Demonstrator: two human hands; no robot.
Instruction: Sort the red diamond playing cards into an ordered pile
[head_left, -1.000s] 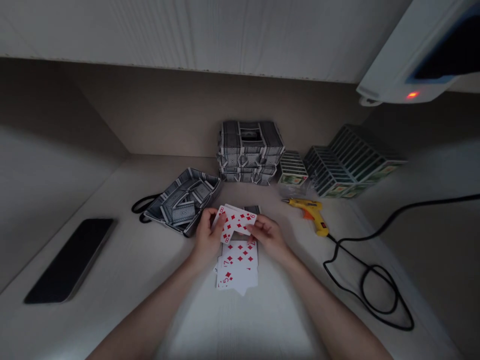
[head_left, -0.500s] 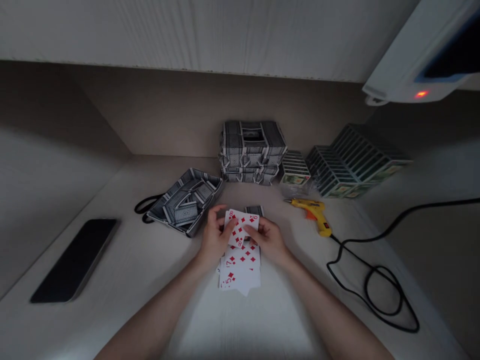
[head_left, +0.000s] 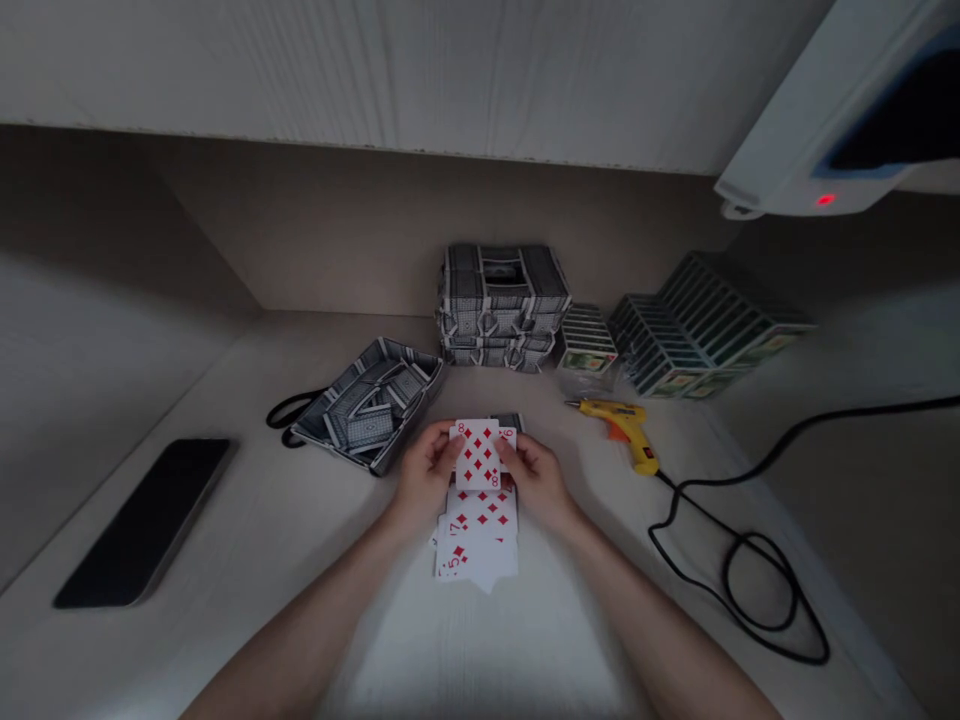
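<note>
now the eight of diamonds (head_left: 478, 456) sits straight, no longer slanted, so it squarely crosses the card behind (head_left: 509, 435); left hand (head_left: 427, 472) and right hand (head_left: 538, 478) pinch its sides above the overlapping cards (head_left: 480, 545).

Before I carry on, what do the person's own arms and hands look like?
The left hand and right hand are gloveless, with no visible ring or watch. The left forearm and right forearm are bare, with no sleeve in view.
</note>
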